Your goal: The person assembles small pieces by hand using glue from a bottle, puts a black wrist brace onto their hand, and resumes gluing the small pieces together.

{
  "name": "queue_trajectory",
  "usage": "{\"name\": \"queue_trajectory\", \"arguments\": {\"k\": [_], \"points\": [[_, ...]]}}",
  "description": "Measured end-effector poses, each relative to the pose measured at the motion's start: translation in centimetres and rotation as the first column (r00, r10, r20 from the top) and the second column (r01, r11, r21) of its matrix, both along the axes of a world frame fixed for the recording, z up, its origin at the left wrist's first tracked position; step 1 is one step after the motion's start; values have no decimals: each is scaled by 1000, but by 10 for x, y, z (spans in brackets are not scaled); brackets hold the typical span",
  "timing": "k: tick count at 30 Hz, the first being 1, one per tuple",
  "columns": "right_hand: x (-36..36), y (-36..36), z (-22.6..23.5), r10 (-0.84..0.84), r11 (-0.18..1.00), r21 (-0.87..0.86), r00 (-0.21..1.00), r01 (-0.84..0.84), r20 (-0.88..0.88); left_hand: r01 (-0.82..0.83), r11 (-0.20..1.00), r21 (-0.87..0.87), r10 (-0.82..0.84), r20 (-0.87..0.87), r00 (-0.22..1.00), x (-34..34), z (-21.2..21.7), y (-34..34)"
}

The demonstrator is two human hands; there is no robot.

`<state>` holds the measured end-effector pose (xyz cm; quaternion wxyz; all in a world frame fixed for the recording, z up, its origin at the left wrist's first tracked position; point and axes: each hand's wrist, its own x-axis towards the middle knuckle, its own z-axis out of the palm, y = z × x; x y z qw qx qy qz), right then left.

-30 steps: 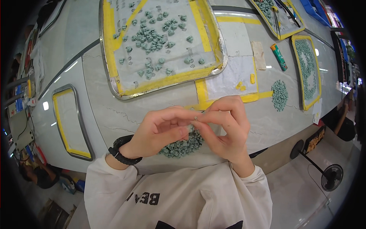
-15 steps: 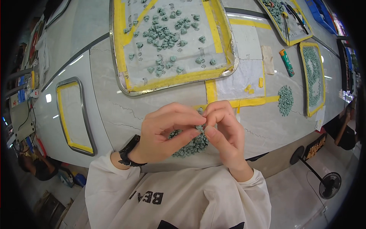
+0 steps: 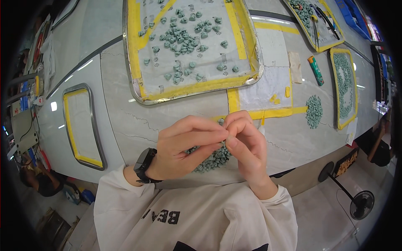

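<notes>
On the person's side of the large metal-rimmed tray edged with yellow tape point(image 3: 197, 88), the left hand point(image 3: 184, 138) pinches a small grey-green piece point(image 3: 223, 143), mostly hidden, between thumb and fingers. The right hand point(image 3: 250, 148) meets it with bunched fingertips; whether they grip anything cannot be told. Beneath both hands, on the tray's near side, lies a heap of small grey-green pieces point(image 3: 215, 161).

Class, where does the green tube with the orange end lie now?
Head view, right side: the green tube lies between the beige strip and the narrow yellow-edged tray.
</notes>
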<state>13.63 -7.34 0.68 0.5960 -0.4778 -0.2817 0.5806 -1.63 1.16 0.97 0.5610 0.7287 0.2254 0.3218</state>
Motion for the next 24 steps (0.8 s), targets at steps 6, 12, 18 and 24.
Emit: {"name": "queue_trajectory", "arguments": {"k": [6, 12, 18, 24], "points": [[-3, -1, -4, -72, 994, 105, 938, 38, 338, 6, 996, -94, -7, -10, 1000, -1, 0, 1], [0, 1, -4, -199, 964, 259, 806, 59, 557, 43, 866, -498, 10, 104, 995, 0, 0, -2], [3, 3, -2, -277, 934, 358, 681, 25, 677, 75, 818, -570, 6, 139, 990, -1, -1, -2], [6, 3, -8, -388, 905, 417, 565, 85, 728, -6, 976, -220, -1, -32, 1000, -1, -10, 2]]}}
